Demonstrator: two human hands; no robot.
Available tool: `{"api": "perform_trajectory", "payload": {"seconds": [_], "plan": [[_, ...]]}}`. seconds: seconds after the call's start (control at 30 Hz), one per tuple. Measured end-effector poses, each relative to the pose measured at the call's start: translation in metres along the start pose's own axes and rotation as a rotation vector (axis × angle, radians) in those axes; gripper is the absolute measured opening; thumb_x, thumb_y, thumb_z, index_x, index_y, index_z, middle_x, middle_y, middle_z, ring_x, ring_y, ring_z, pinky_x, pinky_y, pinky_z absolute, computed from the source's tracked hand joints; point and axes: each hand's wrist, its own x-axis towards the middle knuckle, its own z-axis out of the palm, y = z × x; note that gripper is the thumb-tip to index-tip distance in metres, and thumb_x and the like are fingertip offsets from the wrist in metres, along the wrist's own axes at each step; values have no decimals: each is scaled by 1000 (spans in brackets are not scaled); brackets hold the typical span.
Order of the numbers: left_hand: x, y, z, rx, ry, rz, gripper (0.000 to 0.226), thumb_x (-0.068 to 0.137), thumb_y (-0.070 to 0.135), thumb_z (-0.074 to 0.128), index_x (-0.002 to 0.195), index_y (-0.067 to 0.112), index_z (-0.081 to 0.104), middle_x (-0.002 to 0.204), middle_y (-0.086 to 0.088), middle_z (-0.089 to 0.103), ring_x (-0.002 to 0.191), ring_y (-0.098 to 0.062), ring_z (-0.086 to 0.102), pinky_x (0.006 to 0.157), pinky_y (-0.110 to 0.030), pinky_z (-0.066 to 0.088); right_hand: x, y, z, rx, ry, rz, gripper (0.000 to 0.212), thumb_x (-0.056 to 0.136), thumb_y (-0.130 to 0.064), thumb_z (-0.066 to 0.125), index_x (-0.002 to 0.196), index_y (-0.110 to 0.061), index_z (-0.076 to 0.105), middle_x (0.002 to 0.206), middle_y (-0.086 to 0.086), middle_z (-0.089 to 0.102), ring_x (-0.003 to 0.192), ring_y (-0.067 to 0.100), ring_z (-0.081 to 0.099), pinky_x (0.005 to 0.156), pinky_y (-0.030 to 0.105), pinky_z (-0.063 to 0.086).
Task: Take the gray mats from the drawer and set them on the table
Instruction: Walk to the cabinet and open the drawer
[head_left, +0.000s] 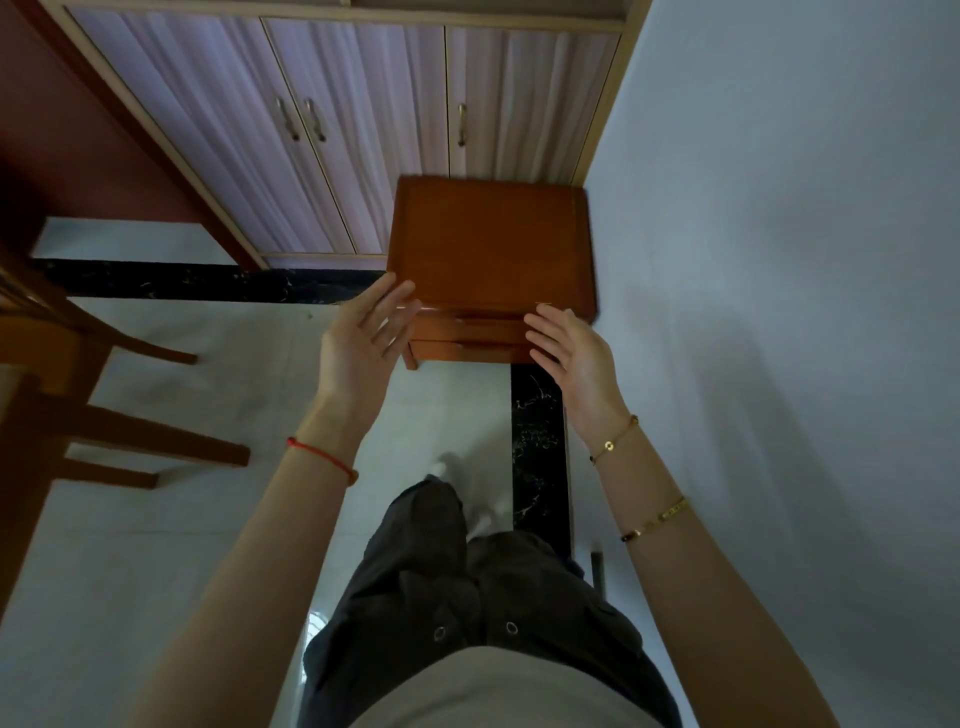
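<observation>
A small orange-brown wooden table (491, 239) stands in the corner against the wall, seen from above. Two drawers (467, 332) show at its front, both pushed in. No gray mats are visible. My left hand (363, 343) is stretched out in front of the table's left front corner, fingers spread, holding nothing. My right hand (571, 353) hovers before the right part of the drawer fronts, fingers apart and empty. Both hands look slightly blurred.
A cabinet with pale striped doors (311, 145) runs behind the table. A wooden chair (62, 374) stands at the left. A white wall (779, 260) bounds the right side. The floor (234, 374) has white tiles with black marble strips.
</observation>
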Motion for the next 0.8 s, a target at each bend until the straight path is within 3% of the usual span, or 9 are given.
{"api": "perform_trajectory", "payload": {"seconds": [0.23, 0.4, 0.57, 0.63, 0.73, 0.8], "plan": [[109, -29, 6, 65, 63, -130, 43, 105, 29, 36, 141, 12, 51, 127, -2, 67, 112, -17, 66, 105, -34, 47, 103, 22, 2, 11, 60, 150, 42, 102, -33, 37, 131, -8, 55, 128, 9, 62, 118, 21, 58, 106, 39, 44], [189, -68, 1, 108, 96, -247, 40, 105, 27, 36, 139, 13, 50, 126, -2, 65, 124, -24, 58, 112, -41, 41, 181, 51, -2, 49, 140, 258, 37, 102, -31, 39, 126, -9, 57, 125, 9, 63, 116, 22, 59, 106, 40, 44], [271, -126, -11, 115, 129, -351, 43, 102, 29, 48, 141, 11, 48, 119, -3, 68, 114, -22, 64, 109, -40, 44, 261, 104, -11, 76, 212, 358, 30, 102, -27, 39, 116, -10, 59, 123, 11, 64, 114, 25, 60, 106, 42, 44], [300, -152, -16, 112, 146, -401, 36, 100, 25, 51, 133, 12, 55, 114, -3, 70, 109, -21, 66, 107, -39, 46, 293, 131, -15, 80, 233, 400, 31, 102, -27, 39, 118, -7, 59, 123, 13, 63, 114, 26, 60, 105, 43, 45], [332, -190, -26, 134, 170, -483, 16, 100, 22, 51, 106, 16, 65, 107, -4, 70, 110, -25, 65, 109, -42, 44, 332, 169, -19, 72, 258, 463, 34, 102, -25, 40, 124, -5, 56, 125, 14, 62, 115, 27, 59, 104, 42, 45], [350, -216, -34, 166, 183, -540, 19, 101, 21, 49, 106, 14, 65, 112, -6, 68, 118, -29, 62, 109, -41, 44, 355, 193, -21, 59, 273, 506, 36, 102, -25, 40, 128, -4, 54, 128, 13, 60, 113, 26, 59, 103, 41, 46]]}}
